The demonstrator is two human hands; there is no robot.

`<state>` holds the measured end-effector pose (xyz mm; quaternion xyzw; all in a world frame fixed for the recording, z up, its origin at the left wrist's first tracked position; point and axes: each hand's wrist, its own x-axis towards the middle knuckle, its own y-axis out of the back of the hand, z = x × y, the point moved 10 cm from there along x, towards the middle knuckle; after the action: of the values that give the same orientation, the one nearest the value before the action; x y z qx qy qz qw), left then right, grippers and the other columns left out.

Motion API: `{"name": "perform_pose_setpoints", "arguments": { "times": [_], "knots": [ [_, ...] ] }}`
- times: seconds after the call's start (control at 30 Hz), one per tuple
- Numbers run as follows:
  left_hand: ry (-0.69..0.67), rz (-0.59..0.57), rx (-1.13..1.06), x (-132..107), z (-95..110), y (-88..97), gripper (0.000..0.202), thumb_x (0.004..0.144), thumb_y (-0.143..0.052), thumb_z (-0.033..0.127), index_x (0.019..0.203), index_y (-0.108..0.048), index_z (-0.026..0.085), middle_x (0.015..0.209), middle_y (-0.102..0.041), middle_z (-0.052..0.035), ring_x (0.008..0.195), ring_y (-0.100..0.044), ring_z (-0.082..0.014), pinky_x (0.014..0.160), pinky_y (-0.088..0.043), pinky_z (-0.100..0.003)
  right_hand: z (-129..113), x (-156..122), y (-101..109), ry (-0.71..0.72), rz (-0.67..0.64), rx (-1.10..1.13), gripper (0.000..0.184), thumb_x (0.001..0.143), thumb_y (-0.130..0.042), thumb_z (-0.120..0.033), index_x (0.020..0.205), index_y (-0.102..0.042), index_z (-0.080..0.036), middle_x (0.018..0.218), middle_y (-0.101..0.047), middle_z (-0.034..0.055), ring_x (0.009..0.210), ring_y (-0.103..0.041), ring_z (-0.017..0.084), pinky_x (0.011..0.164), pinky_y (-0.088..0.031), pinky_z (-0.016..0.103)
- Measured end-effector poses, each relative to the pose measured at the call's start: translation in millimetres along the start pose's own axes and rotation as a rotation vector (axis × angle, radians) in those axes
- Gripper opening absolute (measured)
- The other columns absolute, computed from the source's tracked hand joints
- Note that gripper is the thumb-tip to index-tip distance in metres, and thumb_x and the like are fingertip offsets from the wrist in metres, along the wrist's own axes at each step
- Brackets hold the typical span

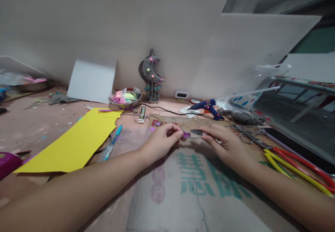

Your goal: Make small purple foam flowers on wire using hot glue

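Between the thumb and fingers of my left hand point(167, 139) is a small purple piece point(186, 135), rounded and shiny, pinched at its left side. My right hand point(222, 141) grips a small metal tool with a pointed dark tip point(196, 132). Its tip points left and sits right beside the purple piece; whether they touch I cannot tell. The tool's handle is hidden in my fingers. Below both hands lies a cardboard sheet point(172, 211) with green printed characters. Another small purple piece point(157, 123) rests just beyond my left hand.
Yellow paper point(75, 144) and a blue pen point(112, 143) lie to the left. Behind are a bowl of colourful packets point(124, 101), a grey moon ornament point(151, 71) and a blue glue gun point(205, 107). Red-and-yellow-handled scissors point(295, 162), grey yarn point(246, 116) and a phone point(298, 150) lie right.
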<state>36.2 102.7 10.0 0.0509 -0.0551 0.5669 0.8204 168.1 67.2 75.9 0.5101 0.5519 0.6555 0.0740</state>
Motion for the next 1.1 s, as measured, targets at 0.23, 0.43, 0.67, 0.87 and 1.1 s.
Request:
{"name": "perform_pose_setpoints", "arguments": {
  "times": [0.23, 0.43, 0.67, 0.87, 1.1],
  "knots": [
    [-0.112, -0.001, 0.203, -7, 15, -2.2, 0.015, 0.083, -0.051, 0.029, 0.08, -0.057, 0.016, 0.075, -0.062, -0.0006, 0.068, -0.057, -0.0107, 0.064, -0.044, -0.022, 6, -5, -2, -0.007, -0.019, 0.027, 0.024, 0.087, -0.05, -0.029, 0.1, -0.067, -0.017, 0.082, -0.068, 0.0083, 0.075, -0.061, 0.02, 0.066, -0.049, 0.034],
    [-0.143, 0.004, 0.331, -11, 20, -3.8, 0.011, 0.082, -0.05, 0.025, 0.079, -0.057, 0.017, 0.076, -0.062, -0.0008, 0.072, -0.057, -0.0125, 0.065, -0.043, -0.022, 4, -5, -4, 0.015, -0.028, 0.056, 0.022, 0.087, -0.051, -0.028, 0.099, -0.067, -0.019, 0.079, -0.067, 0.0063, 0.072, -0.06, 0.019, 0.064, -0.048, 0.032],
    [-0.175, 0.025, 0.416, -12, 21, -4.3, 0.009, 0.08, -0.051, 0.023, 0.076, -0.057, 0.017, 0.075, -0.062, -0.0003, 0.07, -0.057, -0.0129, 0.064, -0.042, -0.023, 1, -4, -7, 0.032, -0.078, 0.066, 0.022, 0.088, -0.05, -0.027, 0.099, -0.068, -0.019, 0.075, -0.065, 0.0059, 0.071, -0.058, 0.018, 0.063, -0.046, 0.031],
    [-0.183, 0.034, 0.433, -12, 22, -2.5, 0.008, 0.079, -0.051, 0.022, 0.077, -0.057, 0.018, 0.076, -0.063, -0.0007, 0.072, -0.058, -0.0138, 0.065, -0.043, -0.024, 0, -5, -9, 0.028, -0.094, 0.081, 0.024, 0.088, -0.049, -0.027, 0.1, -0.068, -0.019, 0.074, -0.064, 0.0058, 0.068, -0.056, 0.017, 0.061, -0.044, 0.03],
    [-0.202, 0.022, 0.449, -12, 21, -3.5, 0.008, 0.08, -0.05, 0.022, 0.076, -0.056, 0.018, 0.075, -0.062, 0.0006, 0.072, -0.057, -0.0134, 0.065, -0.042, -0.024, 1, -5, -12, 0.01, -0.118, 0.094, 0.024, 0.088, -0.049, -0.027, 0.1, -0.067, -0.018, 0.075, -0.065, 0.0058, 0.069, -0.056, 0.017, 0.062, -0.044, 0.03]
  ]
}}
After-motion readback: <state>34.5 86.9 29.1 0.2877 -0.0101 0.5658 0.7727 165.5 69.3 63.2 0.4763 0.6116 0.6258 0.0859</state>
